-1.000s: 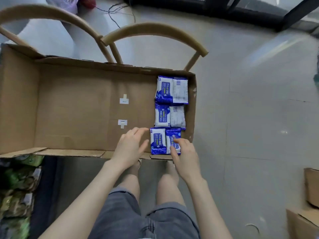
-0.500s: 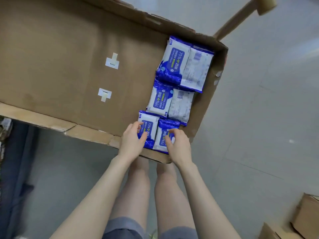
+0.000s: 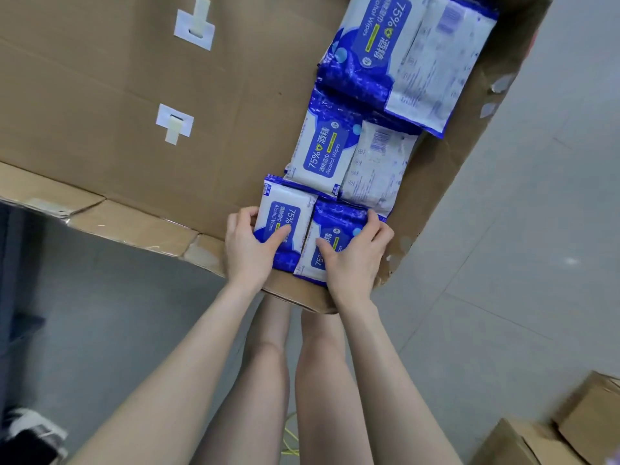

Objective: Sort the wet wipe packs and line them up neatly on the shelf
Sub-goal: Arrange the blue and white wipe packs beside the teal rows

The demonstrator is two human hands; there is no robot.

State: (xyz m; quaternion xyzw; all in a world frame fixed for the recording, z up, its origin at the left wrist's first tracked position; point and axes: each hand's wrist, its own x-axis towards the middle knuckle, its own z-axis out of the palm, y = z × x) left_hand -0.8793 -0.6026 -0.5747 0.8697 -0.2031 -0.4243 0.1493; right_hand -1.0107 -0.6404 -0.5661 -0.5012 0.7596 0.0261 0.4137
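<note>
Grey tiled floor (image 3: 503, 297) runs right of your right hand (image 3: 355, 253), grout lines visible, small light glint (image 3: 570, 261) on it. Brown cardboard boxes (image 3: 593, 411) sit well below-right of that hand. Floor below-left of your left hand (image 3: 248, 245) is shadowed, with an unclear dark object (image 3: 16, 280) at the far left. A yellow cable (image 3: 289, 441) lies well below both hands.

Clearance, cardboard box (image 3: 100, 95)
We find bare bottom left of the wipe packs (image 3: 328, 152); the right wall (image 3: 466, 135) hems them.
</note>
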